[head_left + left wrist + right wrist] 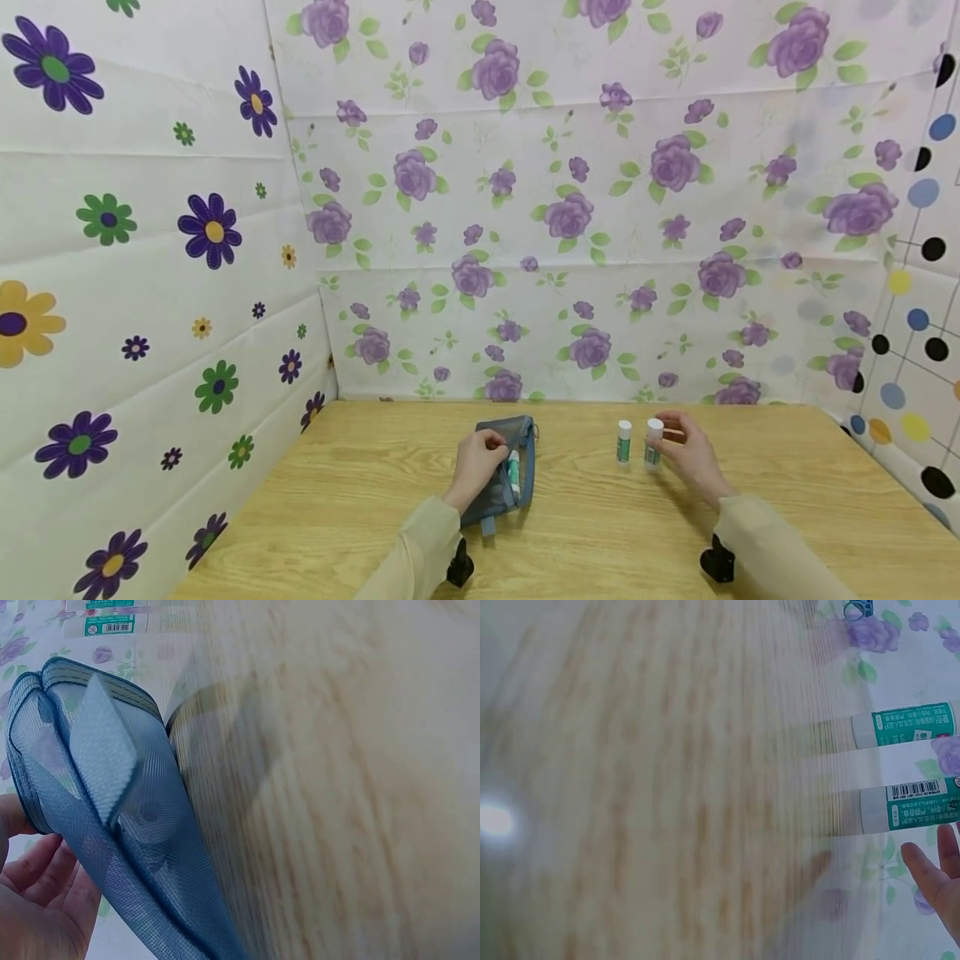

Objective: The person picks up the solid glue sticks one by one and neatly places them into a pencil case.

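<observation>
My left hand point(480, 458) pinches the edge of a blue mesh zip pouch point(172, 847), which lies tilted on the table with its mouth open. A glue stick point(513, 472) with a green label and white ends is inside the pouch. On the right, two like glue sticks stand upright; the left one point(624, 442) is apart from both hands. My right hand point(688, 454) is beside the other glue stick point(922, 804), its fingers spread near the label. In the right wrist view the fingertip point(913, 859) shows a small gap from that stick.
The wooden table point(585, 533) reaches back to a flowered cloth wall point(525, 308). Another patterned cloth point(150, 275) hangs on the left, a dotted one point(907, 350) on the right. A small ring point(536, 432) hangs at the pouch's far corner.
</observation>
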Motion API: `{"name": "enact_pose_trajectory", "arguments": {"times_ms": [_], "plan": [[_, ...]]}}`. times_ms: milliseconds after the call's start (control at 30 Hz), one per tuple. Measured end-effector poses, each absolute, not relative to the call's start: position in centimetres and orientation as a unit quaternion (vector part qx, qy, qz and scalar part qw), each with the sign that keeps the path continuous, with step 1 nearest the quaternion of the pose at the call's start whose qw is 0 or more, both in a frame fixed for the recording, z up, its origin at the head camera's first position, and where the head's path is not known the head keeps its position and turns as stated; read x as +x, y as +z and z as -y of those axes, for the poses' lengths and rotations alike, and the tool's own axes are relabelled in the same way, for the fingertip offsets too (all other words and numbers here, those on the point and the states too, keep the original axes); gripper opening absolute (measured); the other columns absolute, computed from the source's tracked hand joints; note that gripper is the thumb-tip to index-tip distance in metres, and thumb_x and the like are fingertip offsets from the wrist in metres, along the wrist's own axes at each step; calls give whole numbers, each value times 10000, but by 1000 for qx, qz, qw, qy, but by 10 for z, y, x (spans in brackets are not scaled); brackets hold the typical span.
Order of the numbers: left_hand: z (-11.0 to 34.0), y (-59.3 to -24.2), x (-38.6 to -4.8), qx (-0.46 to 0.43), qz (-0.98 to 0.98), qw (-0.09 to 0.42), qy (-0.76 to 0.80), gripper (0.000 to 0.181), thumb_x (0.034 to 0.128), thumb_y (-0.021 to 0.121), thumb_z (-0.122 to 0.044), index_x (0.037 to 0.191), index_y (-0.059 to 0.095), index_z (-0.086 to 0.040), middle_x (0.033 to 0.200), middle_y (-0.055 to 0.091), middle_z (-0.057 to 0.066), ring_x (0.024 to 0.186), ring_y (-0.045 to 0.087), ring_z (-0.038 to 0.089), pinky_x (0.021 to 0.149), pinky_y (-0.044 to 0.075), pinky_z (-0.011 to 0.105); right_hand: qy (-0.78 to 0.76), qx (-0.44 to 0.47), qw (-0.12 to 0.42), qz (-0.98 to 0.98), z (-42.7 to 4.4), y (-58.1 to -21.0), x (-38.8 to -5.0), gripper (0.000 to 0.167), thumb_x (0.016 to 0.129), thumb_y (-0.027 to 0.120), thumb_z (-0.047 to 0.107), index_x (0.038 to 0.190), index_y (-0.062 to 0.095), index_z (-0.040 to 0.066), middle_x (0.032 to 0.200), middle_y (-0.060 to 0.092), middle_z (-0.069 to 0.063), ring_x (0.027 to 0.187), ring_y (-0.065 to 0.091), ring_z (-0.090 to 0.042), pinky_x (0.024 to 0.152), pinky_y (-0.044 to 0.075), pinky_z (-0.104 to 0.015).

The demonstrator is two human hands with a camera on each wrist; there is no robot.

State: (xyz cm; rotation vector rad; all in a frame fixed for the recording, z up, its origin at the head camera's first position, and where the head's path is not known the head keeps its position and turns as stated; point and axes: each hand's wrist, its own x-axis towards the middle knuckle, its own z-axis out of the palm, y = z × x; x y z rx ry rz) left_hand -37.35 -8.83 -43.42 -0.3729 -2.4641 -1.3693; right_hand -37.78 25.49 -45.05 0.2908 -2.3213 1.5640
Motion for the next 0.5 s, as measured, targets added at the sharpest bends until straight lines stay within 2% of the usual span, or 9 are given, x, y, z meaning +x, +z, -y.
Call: {"name": "enact_pose_trajectory", "arguments": {"times_ms": [500], "plan": [[89, -433, -373, -132, 856, 148, -478, 59, 814, 601, -23, 843, 650, -9, 699, 542, 9, 567, 487, 129, 501, 424, 284, 551, 86, 168, 813, -252, -454, -378, 411, 855, 619, 69, 1196, 427, -57, 1119, 478, -252, 1013, 479, -393, 806, 419, -465]]}}
